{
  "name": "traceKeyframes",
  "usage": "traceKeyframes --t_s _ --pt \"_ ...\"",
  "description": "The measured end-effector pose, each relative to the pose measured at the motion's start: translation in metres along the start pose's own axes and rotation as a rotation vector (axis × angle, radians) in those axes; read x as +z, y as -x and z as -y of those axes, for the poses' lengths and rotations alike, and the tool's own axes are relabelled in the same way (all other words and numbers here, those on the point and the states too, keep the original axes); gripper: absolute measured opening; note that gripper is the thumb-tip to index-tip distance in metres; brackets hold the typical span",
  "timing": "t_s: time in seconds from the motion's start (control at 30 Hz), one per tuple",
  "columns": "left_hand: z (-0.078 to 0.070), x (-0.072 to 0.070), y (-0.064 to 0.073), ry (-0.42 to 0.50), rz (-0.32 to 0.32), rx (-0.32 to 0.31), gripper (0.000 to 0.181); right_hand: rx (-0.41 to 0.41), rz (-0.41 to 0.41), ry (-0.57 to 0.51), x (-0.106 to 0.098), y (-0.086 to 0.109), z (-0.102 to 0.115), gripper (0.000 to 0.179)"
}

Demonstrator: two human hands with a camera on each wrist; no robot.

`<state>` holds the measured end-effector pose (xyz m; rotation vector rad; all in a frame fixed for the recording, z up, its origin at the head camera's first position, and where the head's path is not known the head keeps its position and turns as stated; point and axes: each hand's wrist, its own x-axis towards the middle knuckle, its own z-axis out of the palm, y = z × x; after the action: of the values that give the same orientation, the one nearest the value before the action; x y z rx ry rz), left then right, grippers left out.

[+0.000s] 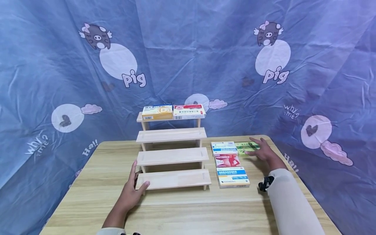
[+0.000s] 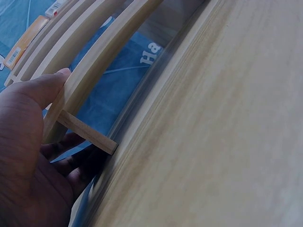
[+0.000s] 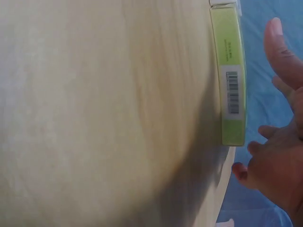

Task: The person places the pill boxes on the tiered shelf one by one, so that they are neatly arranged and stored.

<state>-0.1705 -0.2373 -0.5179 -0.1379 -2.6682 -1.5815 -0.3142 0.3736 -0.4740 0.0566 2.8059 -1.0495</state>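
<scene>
Item: four-tier wooden stand (image 1: 172,156), on the wood-grain table (image 1: 182,215); my left hand (image 1: 131,192) grips the left end of the lowest tier (image 1: 176,179), thumb over the board, presumably to steady it.
Item: green carton (image 1: 241,148), flat, right of the stand; my right hand (image 1: 263,151) is over it, thumb and fingers spread, apparently pinching nothing.
Items, three: far blue-and-white carton (image 1: 224,148), red carton (image 1: 227,160), near blue-and-white carton (image 1: 233,176), in a column, faces up, likely for easy reading.
Items, two: orange-and-white carton (image 1: 157,112), red-and-white carton (image 1: 189,112), side by side on the top tier (image 1: 139,118), probably for display.
</scene>
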Motion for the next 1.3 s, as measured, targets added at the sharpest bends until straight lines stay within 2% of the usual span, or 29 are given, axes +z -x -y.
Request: traceKeyframes --t_s 0.2,0.37,0.67,0.93,1.07,1.3 --pt "0.001 0.001 -0.001 -0.003 0.006 -0.002 0.108 0.024 0.047 -0.068 0.003 0.002 -0.007 0.107" --pt "0.001 0.002 -0.002 -0.005 0.0 0.001 0.108 0.041 0.043 -0.119 0.005 0.001 -0.014 0.107" --pt "0.0 0.0 -0.001 0.004 -0.003 0.007 0.108 -0.019 0.034 -0.048 0.012 0.0 -0.025 0.1" --pt "0.0 0.0 0.0 0.004 -0.003 -0.004 0.11 -0.034 -0.029 0.027 0.016 0.0 -0.033 0.085" --pt "0.0 0.0 0.0 -0.001 -0.002 0.001 0.109 -0.038 -0.052 0.014 0.016 0.0 -0.037 0.08" --pt "0.0 0.0 0.0 0.001 -0.001 0.005 0.109 -0.044 -0.056 -0.028 0.017 0.0 -0.041 0.083"
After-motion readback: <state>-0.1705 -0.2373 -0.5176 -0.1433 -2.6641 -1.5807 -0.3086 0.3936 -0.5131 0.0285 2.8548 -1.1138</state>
